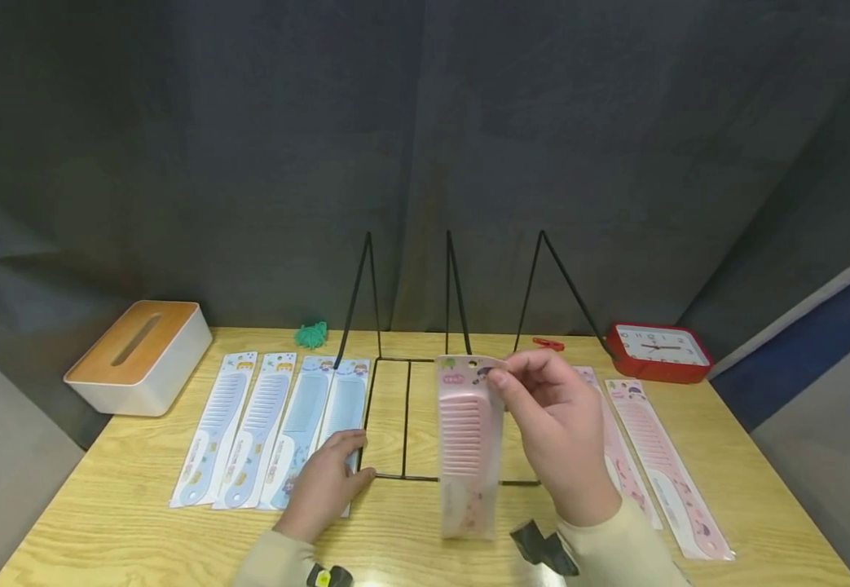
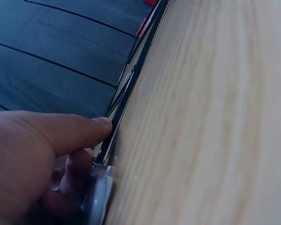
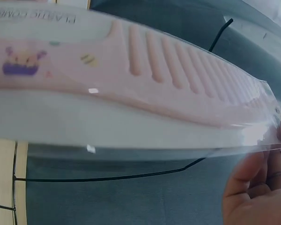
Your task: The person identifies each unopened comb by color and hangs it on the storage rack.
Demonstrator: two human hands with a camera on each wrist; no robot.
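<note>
My right hand (image 1: 560, 432) pinches the top right corner of a pink comb in a clear package (image 1: 461, 448), held upright above a black wire rack (image 1: 406, 424). In the right wrist view, the packaged comb (image 3: 168, 79) stretches across, with fingers at its right end. My left hand (image 1: 329, 481) holds the rack's front left corner between thumb and fingers, beside the rightmost blue packaged comb (image 1: 344, 403). The left wrist view shows the thumb (image 2: 79, 131) against the wire. Several blue packaged combs (image 1: 215, 424) lie left of the rack; pink packaged combs (image 1: 662, 456) lie to its right.
A white tissue box with a wooden lid (image 1: 168, 359) stands at the left. Toward the back are a green tangle (image 1: 311, 335), a small red item (image 1: 548, 344) and a red clock (image 1: 659, 350). The rack's tall prongs (image 1: 461, 302) rise before a dark cloth.
</note>
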